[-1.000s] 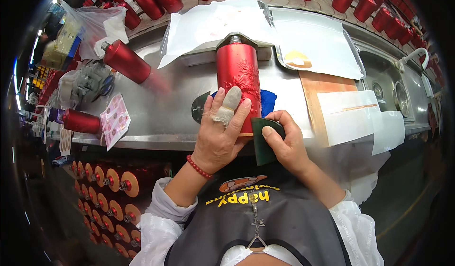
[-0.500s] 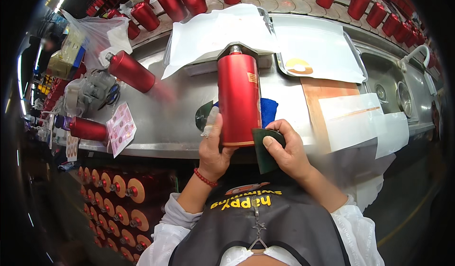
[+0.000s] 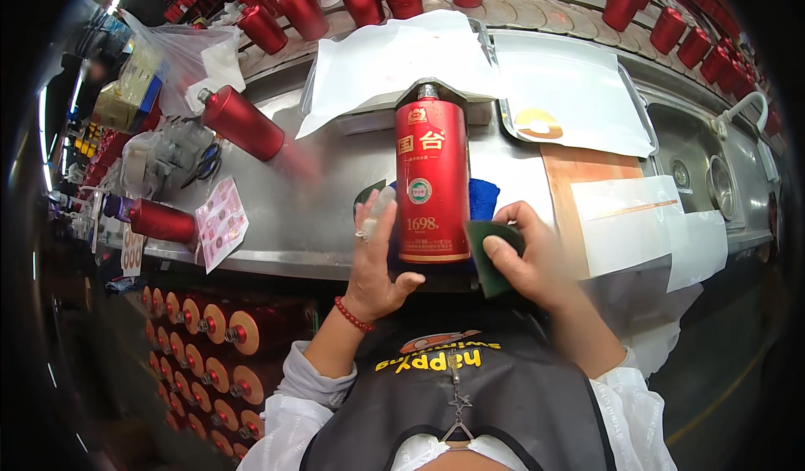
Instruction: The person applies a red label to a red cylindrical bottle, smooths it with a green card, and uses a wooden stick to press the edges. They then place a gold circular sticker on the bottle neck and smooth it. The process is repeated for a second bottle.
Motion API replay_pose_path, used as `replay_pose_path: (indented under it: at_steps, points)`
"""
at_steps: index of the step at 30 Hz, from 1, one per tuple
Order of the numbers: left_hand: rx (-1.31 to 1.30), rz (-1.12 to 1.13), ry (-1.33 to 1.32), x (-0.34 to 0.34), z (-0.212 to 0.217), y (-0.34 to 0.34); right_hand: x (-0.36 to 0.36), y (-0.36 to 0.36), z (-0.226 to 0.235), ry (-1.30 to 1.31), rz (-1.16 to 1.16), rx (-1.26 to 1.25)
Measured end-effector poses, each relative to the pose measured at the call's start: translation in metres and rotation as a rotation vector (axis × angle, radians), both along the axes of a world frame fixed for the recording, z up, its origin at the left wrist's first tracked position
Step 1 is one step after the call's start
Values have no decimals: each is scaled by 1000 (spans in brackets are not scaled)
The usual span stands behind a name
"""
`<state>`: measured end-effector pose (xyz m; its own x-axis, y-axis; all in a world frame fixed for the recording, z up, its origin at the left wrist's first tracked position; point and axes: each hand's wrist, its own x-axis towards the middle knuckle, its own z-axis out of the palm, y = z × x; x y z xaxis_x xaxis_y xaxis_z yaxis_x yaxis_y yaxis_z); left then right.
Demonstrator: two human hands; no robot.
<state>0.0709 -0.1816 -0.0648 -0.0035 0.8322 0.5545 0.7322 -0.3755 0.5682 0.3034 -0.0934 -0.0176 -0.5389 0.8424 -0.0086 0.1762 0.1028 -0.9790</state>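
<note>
While the bottle (image 3: 433, 173) lies in the head view at the worktop's (image 3: 314, 228) front edge, neck toward the back edge, the left hand (image 3: 375, 261) stands at its side, fingers apart; the right (image 3: 530, 261) pinches a green scraper (image 3: 485, 257).

The red bottle (image 3: 434, 165) has turned, its gold-printed side now facing up

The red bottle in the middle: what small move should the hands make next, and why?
Perhaps the left hand should close gently against the red bottle to steady it: that hand is open at the bottle's left side, while the right hand is occupied, pinching a dark green piece. Whether the left fingers already touch, I cannot tell.
</note>
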Motion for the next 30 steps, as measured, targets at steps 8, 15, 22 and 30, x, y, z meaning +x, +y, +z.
replay_pose_path:
  at_steps: [8, 15, 22, 30]
  points:
    - [-7, -32, -154, -43, 33, 88, -64, 120, 38, -87, 216, 515]
    - [-859, -320, -1247, -58, 40, 176, -40, 102, 26, -17, 30, 595]
    - [-899, -404, -1138, -49, 18, 208, 2, 23, -20, -40, 165, 634]
    - [127, 65, -1072, -73, 102, -43, -24, 22, 10, 88, 279, 611]
